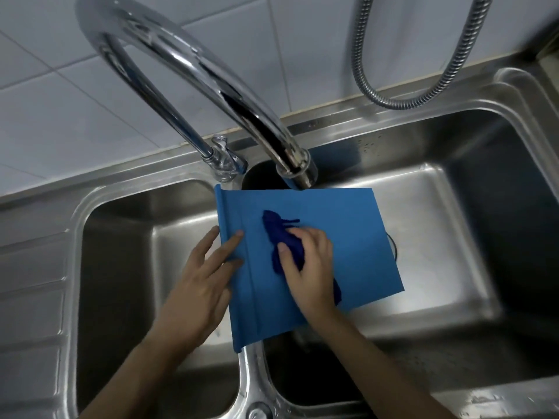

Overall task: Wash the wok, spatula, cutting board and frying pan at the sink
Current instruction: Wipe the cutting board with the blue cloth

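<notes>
You held the blue cutting board (pixel 332 237) flat over the steel double sink (pixel 453 207), straddling the divider between the two basins, with most of it above the right basin. The board's far edge sat just under the spout of the curved chrome faucet (pixel 187 74), whose base stood on the sink rim just beyond the board's far left corner. Your left hand (pixel 202 279) rested at the board's left edge, its grip wide: fingers straight, two fingertips laid on top beside the raised lip, the rest below or beside the edge. Your right hand (pixel 308 264) lay on the middle of the board, its grip curled round a dark blue cloth (pixel 278 231), which it pressed against the board's top face. One end of the cloth stuck out beyond your fingers toward the faucet; another end trailed out under your wrist toward the near edge. A ribbed metal hose (pixel 363 71) hung in a loop against the white wall tiles (pixel 45 101), beyond the board and to its right.
</notes>
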The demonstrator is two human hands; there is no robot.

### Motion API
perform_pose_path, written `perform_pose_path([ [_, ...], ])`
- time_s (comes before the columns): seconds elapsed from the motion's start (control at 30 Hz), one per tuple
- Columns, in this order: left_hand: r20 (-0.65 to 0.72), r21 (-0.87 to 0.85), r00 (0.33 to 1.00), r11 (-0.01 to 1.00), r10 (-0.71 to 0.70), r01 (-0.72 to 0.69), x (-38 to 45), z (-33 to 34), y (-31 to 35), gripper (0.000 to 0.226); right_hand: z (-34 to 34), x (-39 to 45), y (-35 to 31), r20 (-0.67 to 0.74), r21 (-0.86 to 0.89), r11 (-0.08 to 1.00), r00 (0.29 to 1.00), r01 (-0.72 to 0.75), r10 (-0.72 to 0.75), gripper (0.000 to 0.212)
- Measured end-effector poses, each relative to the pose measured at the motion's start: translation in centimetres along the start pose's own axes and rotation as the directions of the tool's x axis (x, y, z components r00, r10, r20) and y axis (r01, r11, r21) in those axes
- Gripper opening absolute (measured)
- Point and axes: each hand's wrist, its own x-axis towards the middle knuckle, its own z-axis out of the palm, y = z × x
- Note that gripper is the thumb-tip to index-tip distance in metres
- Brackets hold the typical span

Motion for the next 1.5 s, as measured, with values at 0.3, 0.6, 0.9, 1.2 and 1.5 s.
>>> perform_pose_path([
  [0.3,0.249,0.503,0.929,0.783,0.273,-0.365,0.6,-0.9,-3.0,0.047,0.7,10.0,4.2,-0.101,-0.164,0.986,0.995,-0.018,0.001,0.034],
  [0.6,0.147,0.494,0.823,0.681,0.548,-0.541,1.8,-2.2,-3.6,0.022,-8.3,4.4,12.1,-0.056,-0.526,0.677,0.815,-0.515,0.577,0.045],
  [0.9,0.064,0.418,0.796,0.708,0.602,-0.569,0.6,-7.4,2.7,0.028,-13.0,-3.0,1.9,0.463,-0.138,0.951,0.830,-0.278,0.310,0.022],
  [1.2,-0.287,0.060,0.953,0.995,0.097,-0.084,2.9,-6.2,15.7,0.044,-22.6,-5.7,-3.3,-0.113,0.293,0.908,0.933,-0.299,0.343,0.014],
  [1.5,-0.298,-0.629,0.738,0.706,-0.606,0.326,3.2,-5.1,16.4,0.033,-21.9,-8.4,-3.2,-0.114,0.251,0.912,0.926,-0.325,0.361,0.016],
])
